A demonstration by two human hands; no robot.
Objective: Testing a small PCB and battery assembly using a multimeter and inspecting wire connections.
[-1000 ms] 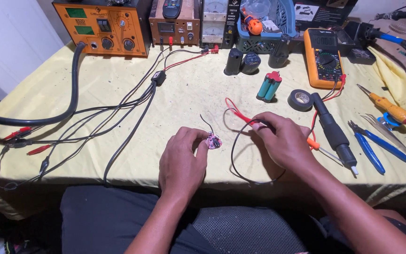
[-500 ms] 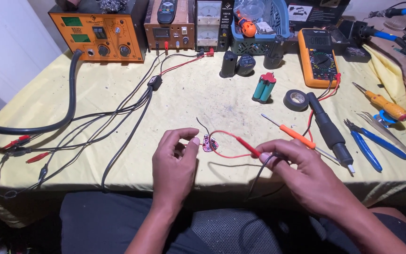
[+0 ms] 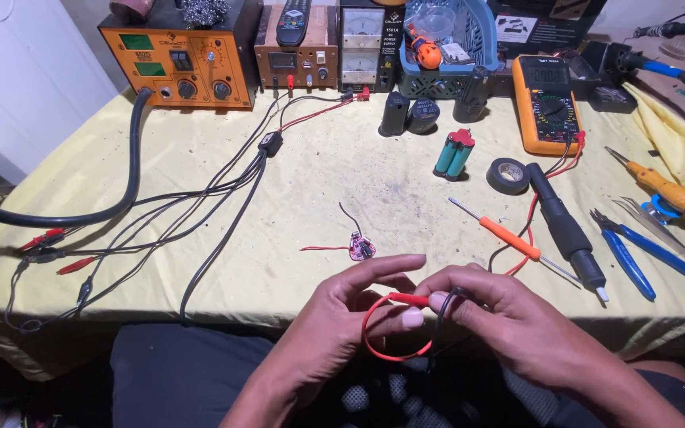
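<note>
1. Since half a second ago, both hands have let go of the small pink board (image 3: 361, 246); it now lies on the yellow cloth (image 3: 200, 261) just beyond my fingertips.
2. Head view: my left hand (image 3: 342, 313) and right hand (image 3: 501, 321) meet at the table's near edge, pinching a red probe (image 3: 406, 299) between them, its red wire (image 3: 382, 341) looping below.
3. My left fingers are loosely spread, thumb under the probe; my right thumb and forefinger press on it, and a black wire (image 3: 441, 325) runs through that hand.
4. Beyond my right hand lie an orange screwdriver (image 3: 509, 238) and a black iron (image 3: 568, 238); blue pliers (image 3: 624, 254) sit further right.
5. Well beyond, I see green cells (image 3: 455, 154), tape (image 3: 509, 174) and a multimeter (image 3: 547, 103).
</note>
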